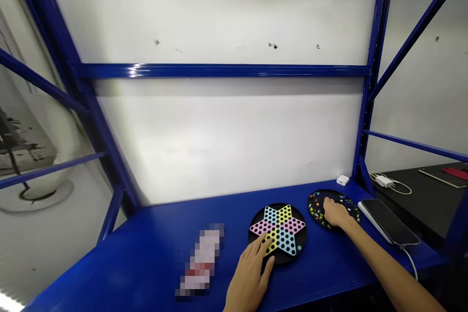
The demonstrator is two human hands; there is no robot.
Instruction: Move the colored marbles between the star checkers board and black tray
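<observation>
A round black Chinese checkers board [300,220] lies on the blue tabletop, with a pink, yellow and blue star full of holes on it. My left hand [252,268] rests at its near left side, open, fingertips on the yellow point and thumb by the rim. To the right is a round black tray [321,192] with many small coloured marbles [317,215] spread around its edge. Over this tray is my right hand [334,212], its fingers drawn together and pointing down among the marbles. Whatever lies between those fingertips is hidden.
A phone [389,222] with a white cable lies right of the tray. Behind stands a small white box [342,180]. A blurred-out pinkish item [203,258] lies left of the board. Blue metal posts and a crossbar [226,70] frame the white wall.
</observation>
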